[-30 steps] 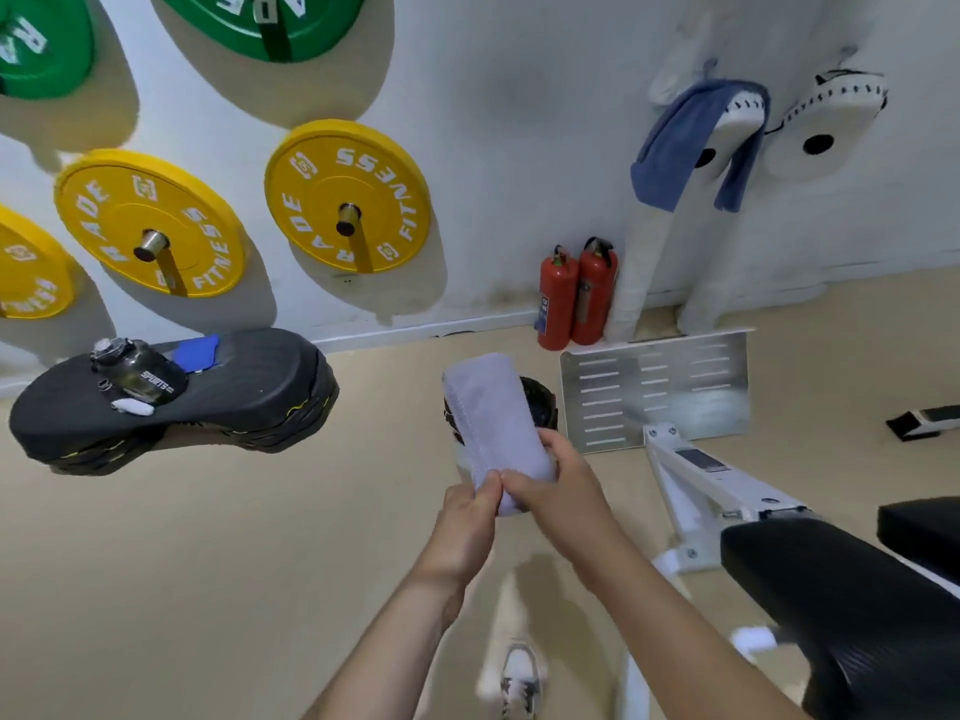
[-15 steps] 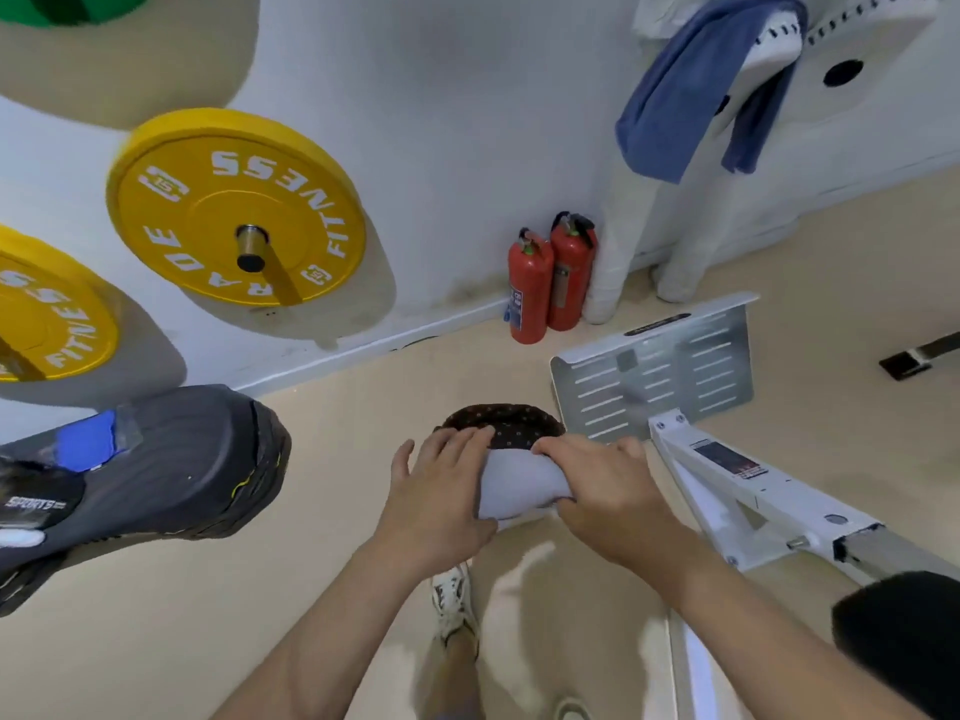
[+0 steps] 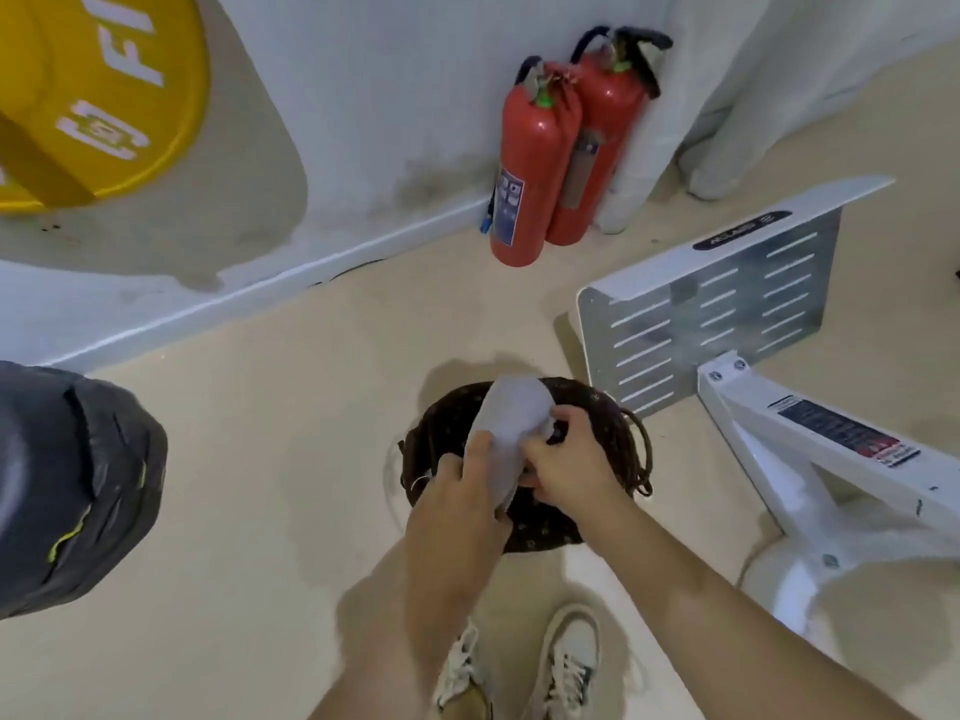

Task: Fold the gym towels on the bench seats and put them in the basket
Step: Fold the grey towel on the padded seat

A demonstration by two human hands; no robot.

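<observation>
Left hand [image 3: 460, 493] and right hand [image 3: 569, 462] fingers pinch the towel [image 3: 508, 415] (folded) over the basket [image 3: 621, 433].

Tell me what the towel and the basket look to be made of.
The towel looks like soft pale grey cloth, perhaps terry or microfibre: matte, rolled and creasing where gripped. The basket seems dark brown woven wicker or rattan: interlaced strands and a loop handle show at its rim.

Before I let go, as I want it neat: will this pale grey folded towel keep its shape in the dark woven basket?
Probably soft: the pale grey folded towel looks rounded above the left hand and right hand. Likely light, as gripping one end lifts it. It may loosen in the dark woven basket.
</observation>
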